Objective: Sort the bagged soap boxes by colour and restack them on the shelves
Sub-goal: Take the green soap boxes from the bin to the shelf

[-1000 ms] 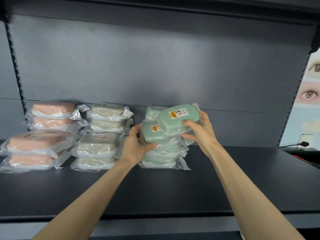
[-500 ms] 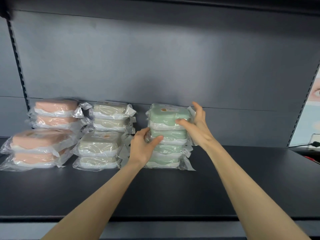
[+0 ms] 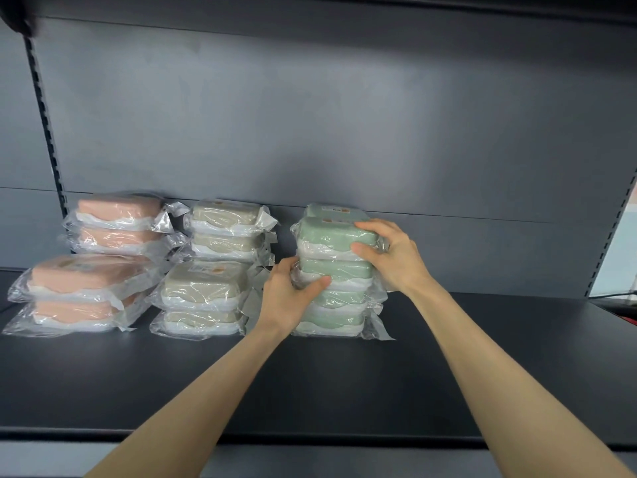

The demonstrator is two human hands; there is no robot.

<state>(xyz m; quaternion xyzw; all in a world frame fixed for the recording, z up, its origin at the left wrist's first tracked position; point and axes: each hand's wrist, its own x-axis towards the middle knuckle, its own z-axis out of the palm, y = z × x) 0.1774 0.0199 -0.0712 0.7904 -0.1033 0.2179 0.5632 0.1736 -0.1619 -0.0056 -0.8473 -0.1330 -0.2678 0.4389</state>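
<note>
Pink stacks (image 3: 89,281) sit at frame left, with beige stacks (image 3: 206,288) just beside the central green stack (image 3: 343,298). The left hand (image 3: 287,301) grips its left side; the right hand (image 3: 396,257) clasps its top box (image 3: 331,236).

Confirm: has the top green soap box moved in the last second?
Yes. The top green box went down, from tilted above the green stack to level on it, right hand gripping it.

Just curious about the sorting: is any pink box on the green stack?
No, the green stack holds only green boxes; the pink boxes sit far left.
</note>
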